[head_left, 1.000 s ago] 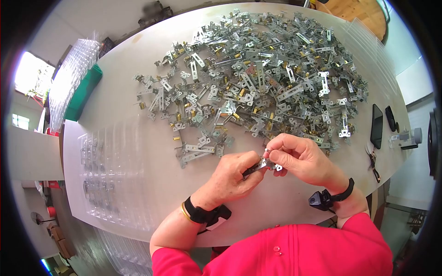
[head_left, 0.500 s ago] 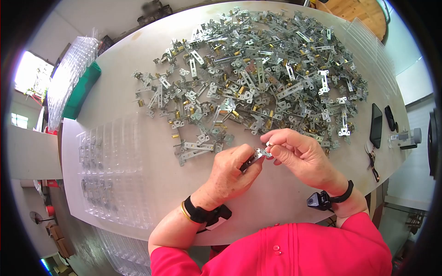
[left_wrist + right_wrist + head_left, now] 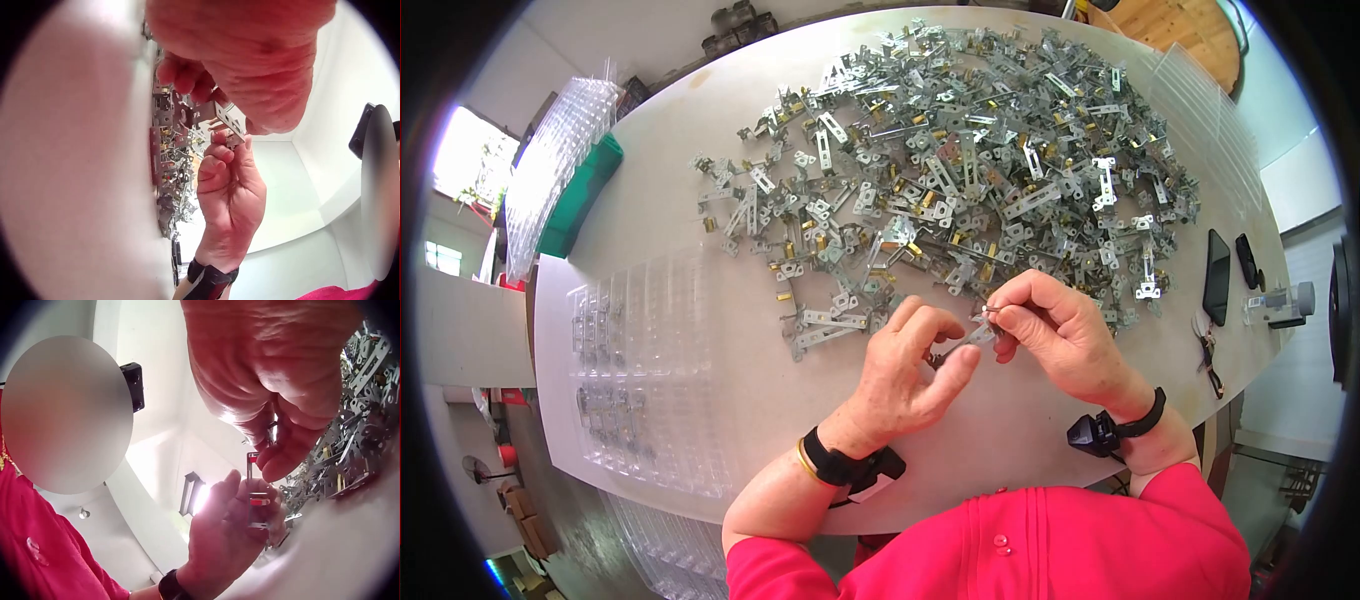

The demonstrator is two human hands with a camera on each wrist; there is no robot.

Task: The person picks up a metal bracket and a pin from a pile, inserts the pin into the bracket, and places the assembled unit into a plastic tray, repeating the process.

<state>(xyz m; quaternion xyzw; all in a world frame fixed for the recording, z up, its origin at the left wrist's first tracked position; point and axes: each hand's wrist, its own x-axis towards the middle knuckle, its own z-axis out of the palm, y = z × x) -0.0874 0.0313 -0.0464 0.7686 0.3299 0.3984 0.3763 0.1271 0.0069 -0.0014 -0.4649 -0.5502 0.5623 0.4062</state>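
Left hand (image 3: pixel 905 365) and right hand (image 3: pixel 1060 335) pinch the metal bracket (image 3: pixel 976 334) — held between them.

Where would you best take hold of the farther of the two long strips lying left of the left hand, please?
I'd pinch the farther long strip across its narrow width near the middle, from above: it lies flat on the table, long edges mostly exposed, ends crowded by small parts.

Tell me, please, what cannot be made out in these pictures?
- Head view: the left hand and right hand pinch the metal part and cover most of it.
- Head view: the clear tray has contents too small to identify.
- Left wrist view: the pile of metal pieces is blurred and partly behind the hands.
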